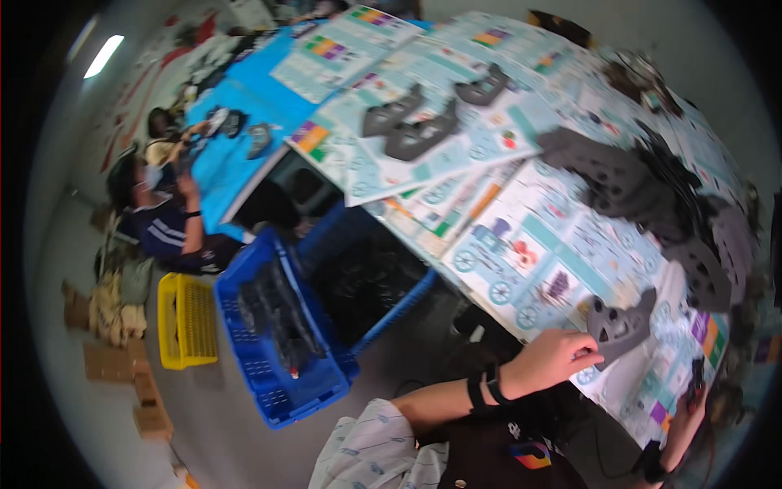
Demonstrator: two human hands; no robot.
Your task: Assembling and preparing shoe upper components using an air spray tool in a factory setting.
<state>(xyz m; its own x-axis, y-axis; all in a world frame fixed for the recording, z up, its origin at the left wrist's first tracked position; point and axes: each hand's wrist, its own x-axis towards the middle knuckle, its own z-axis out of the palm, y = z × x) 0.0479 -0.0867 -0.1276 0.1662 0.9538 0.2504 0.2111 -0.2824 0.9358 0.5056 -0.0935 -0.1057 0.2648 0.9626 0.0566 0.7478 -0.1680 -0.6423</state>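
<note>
A dark grey curved piece with cut-out holes (623, 328) is at the near right edge of the paper-covered table. My left hand (558, 360) is closed, its fingertips gripping the piece's lower left edge. Farther right, my right hand (687, 420) is wrapped round a small dark hand tool with a bit of red (696, 383); its exact kind is too blurred to tell. A heap of similar grey pieces (619, 179) lies beyond my hands, with black strips (672, 163) among them.
Several more grey pieces (423, 134) lie on printed sheets (521, 134) across the table (554, 236). To the left stand a blue crate (326, 391) holding dark items and a yellow basket (187, 322). Two people (159, 208) sit at a blue-topped table (244, 90). Cartons (110, 361) stand by the wall.
</note>
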